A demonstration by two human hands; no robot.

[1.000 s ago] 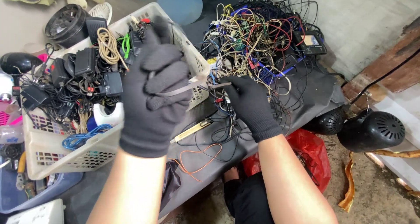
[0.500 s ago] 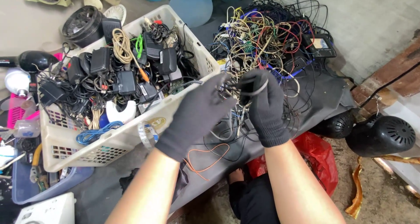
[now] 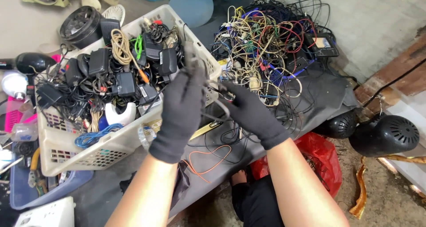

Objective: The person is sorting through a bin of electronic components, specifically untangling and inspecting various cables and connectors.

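Black gloves [image 3: 186, 107]; white basket [image 3: 66, 145] of black adapters [image 3: 124, 83]; multicoloured wires [image 3: 266, 41]; red bag [image 3: 321, 158].

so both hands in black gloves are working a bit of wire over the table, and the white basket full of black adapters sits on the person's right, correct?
Not quite. The head view shows the white basket of black adapters on the person's left, not the right. The rest holds: the left hand and the right hand, both in black gloves, work a bit of wire over the table.
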